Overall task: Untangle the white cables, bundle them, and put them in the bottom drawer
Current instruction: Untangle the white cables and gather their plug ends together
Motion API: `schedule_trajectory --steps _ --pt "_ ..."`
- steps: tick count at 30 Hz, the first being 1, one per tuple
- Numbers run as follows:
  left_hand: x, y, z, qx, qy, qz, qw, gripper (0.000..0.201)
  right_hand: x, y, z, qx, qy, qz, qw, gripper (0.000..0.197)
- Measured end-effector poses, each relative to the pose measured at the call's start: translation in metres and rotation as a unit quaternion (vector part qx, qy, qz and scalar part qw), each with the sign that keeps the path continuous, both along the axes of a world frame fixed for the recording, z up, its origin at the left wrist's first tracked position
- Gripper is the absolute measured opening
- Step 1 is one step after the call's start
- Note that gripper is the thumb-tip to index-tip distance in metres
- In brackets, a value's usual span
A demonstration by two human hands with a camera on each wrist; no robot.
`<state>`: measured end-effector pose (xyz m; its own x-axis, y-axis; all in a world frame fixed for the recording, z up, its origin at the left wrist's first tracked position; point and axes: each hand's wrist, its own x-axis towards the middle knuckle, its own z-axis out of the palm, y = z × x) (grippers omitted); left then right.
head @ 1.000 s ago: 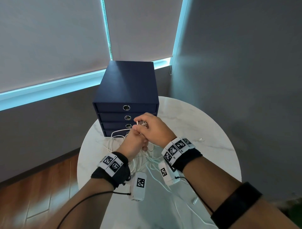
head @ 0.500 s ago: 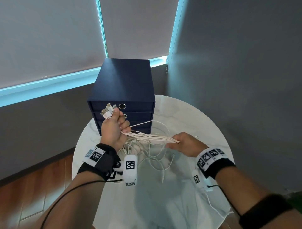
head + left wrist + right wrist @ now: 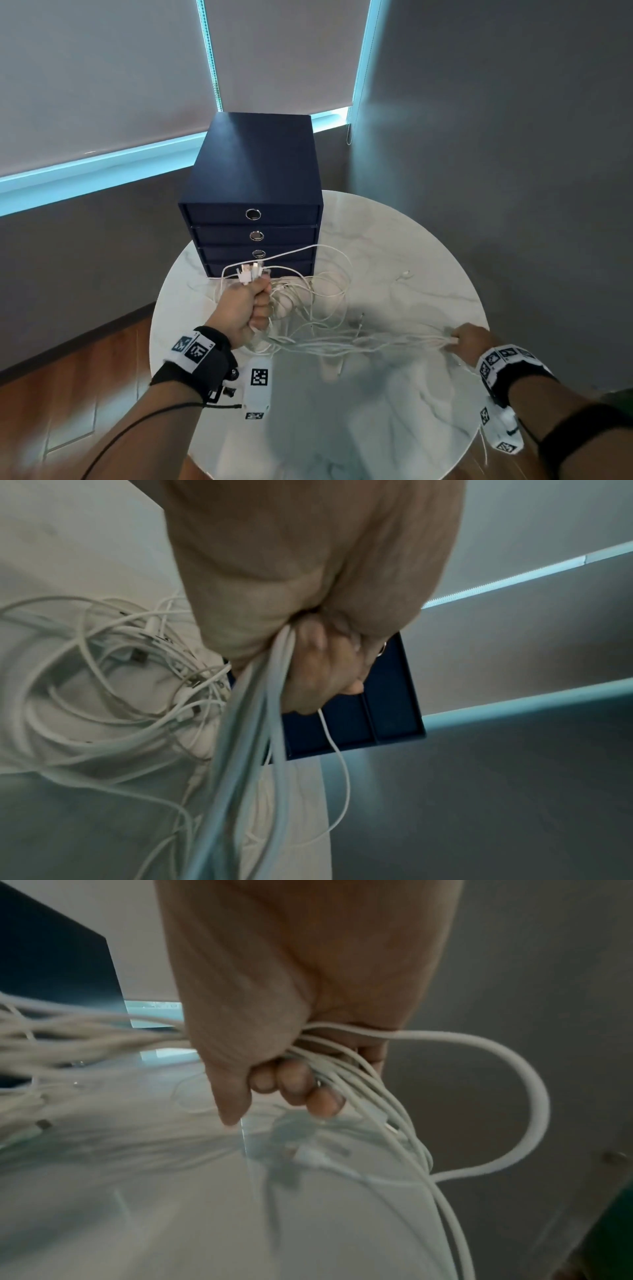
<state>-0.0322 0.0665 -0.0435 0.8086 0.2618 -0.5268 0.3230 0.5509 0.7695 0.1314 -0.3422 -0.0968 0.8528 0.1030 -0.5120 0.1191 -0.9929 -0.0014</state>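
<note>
Several white cables point(image 3: 359, 344) stretch across the round marble table point(image 3: 394, 246) between my two hands. My left hand point(image 3: 245, 306) grips one end in a fist, with the plugs point(image 3: 251, 272) sticking out above it, just in front of the navy drawer unit point(image 3: 253, 192). My right hand point(image 3: 471, 342) grips the strands near the table's right edge. In the left wrist view my left hand point(image 3: 308, 653) is curled round the cables point(image 3: 253, 750). The right wrist view has my right hand point(image 3: 294, 1074) closed round the cables point(image 3: 377, 1102), with loose ends hanging below it. The bottom drawer point(image 3: 294, 272) is closed.
Slack cable loops point(image 3: 322, 291) lie on the table between the drawer unit and my hands. A small white piece point(image 3: 406, 273) lies alone at the right of the table. Dark walls stand close behind and to the right, and wooden floor point(image 3: 85, 394) lies to the left.
My hands were together in front of the drawers; the right hand has slid out along the cables to the table's right edge, drawing them straight. My left hand rose, then dropped lower.
</note>
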Motion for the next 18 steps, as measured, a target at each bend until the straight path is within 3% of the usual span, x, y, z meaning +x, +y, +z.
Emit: schedule_trajectory --steps 3,6,9,10,15,18 --pt "-0.002 -0.010 -0.009 0.044 0.009 -0.001 0.999 0.033 -0.016 0.010 -0.001 -0.022 0.095 0.029 0.995 0.034" --pt "-0.002 -0.018 -0.013 0.076 0.010 0.004 0.997 0.032 -0.020 0.036 0.011 -0.061 0.158 0.099 0.980 0.056" --pt "0.000 -0.022 -0.015 0.105 0.014 0.008 0.994 0.033 -0.019 0.077 0.031 -0.080 0.136 0.169 0.973 0.084" --pt "0.000 -0.024 -0.015 0.111 0.017 0.009 0.994 0.033 -0.019 0.092 0.038 -0.069 0.122 0.179 0.974 0.085" --pt "-0.005 -0.030 -0.019 0.110 0.025 0.016 0.993 0.033 -0.030 0.153 0.034 0.090 0.034 0.207 0.974 0.031" --pt "-0.006 -0.031 -0.020 0.109 0.024 0.023 0.993 0.032 -0.056 0.174 0.005 0.065 0.023 0.240 0.968 0.031"
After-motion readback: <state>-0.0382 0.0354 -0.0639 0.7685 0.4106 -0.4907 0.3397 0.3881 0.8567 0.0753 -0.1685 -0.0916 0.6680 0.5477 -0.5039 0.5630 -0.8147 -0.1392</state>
